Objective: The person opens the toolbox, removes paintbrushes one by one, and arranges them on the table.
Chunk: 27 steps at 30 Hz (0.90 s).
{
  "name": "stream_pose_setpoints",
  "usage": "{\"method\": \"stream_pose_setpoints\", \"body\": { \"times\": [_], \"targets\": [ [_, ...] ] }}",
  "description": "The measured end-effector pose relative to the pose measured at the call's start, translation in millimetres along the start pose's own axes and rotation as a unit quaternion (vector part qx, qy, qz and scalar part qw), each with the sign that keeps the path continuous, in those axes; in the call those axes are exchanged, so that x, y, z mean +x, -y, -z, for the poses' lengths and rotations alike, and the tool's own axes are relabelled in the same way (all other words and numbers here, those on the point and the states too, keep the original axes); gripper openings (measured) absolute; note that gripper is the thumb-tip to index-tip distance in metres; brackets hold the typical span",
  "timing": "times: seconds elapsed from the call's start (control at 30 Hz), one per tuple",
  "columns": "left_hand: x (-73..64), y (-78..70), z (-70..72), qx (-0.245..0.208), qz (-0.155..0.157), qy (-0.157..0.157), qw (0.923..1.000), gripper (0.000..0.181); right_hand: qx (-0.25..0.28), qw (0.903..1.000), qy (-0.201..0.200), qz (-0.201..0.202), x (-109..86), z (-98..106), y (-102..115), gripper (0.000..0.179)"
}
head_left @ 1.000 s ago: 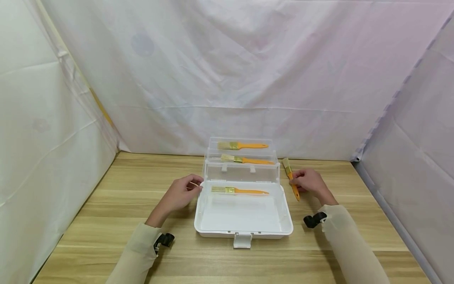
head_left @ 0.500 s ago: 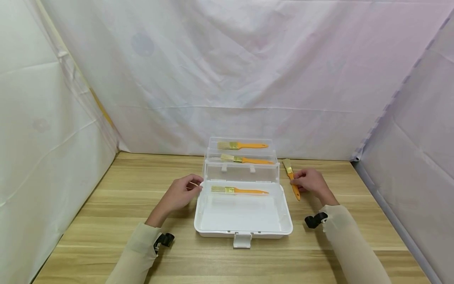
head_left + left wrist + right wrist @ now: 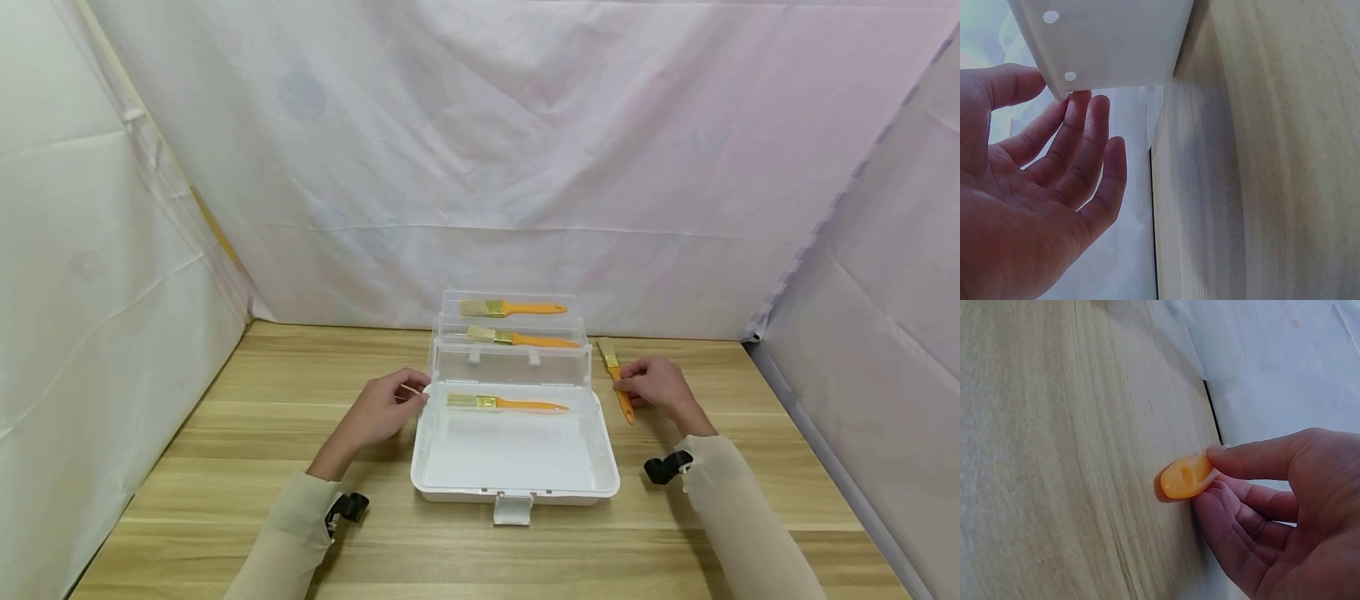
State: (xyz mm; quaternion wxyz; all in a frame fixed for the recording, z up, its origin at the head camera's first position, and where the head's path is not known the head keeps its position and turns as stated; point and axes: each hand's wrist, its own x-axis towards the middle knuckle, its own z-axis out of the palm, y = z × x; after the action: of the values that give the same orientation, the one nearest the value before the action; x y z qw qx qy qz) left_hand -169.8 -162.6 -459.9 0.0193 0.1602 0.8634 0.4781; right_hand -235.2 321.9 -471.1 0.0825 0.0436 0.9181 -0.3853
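An opened white storage box [image 3: 517,454] stands on the table, its clear trays and lid raised at the back. My left hand [image 3: 387,406] holds the box's back left corner, thumb on one side of the rim and fingertips on the other in the left wrist view [image 3: 1054,156]. To the right of the box, my right hand [image 3: 654,387] pinches the orange handle of a flat paintbrush [image 3: 610,364] between thumb and fingers. Its bristles point away from me. In the right wrist view the handle end [image 3: 1179,479] is close over the wood.
One paintbrush [image 3: 528,403] lies across the back part of the box. Two more, an upper brush [image 3: 528,308] and a lower brush [image 3: 536,338], lie in the raised trays. The white latch [image 3: 513,508] hangs at the front. A white cloth [image 3: 480,167] surrounds the wooden table [image 3: 285,358].
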Motion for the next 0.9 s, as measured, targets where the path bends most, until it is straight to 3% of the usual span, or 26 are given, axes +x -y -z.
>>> {"method": "stream_pose_setpoints", "body": {
  "times": [0.43,0.9],
  "targets": [
    [0.4,1.4,-0.1,0.001,0.004,0.000,1.0000,0.022,0.014,0.9999,-0.004,-0.004,-6.9,4,7,0.032],
    [1.0,0.6,-0.2,0.007,0.017,0.001,0.9998,0.023,-0.017,0.9958,-0.030,0.085,-20.2,20,27,0.031]
  ]
}}
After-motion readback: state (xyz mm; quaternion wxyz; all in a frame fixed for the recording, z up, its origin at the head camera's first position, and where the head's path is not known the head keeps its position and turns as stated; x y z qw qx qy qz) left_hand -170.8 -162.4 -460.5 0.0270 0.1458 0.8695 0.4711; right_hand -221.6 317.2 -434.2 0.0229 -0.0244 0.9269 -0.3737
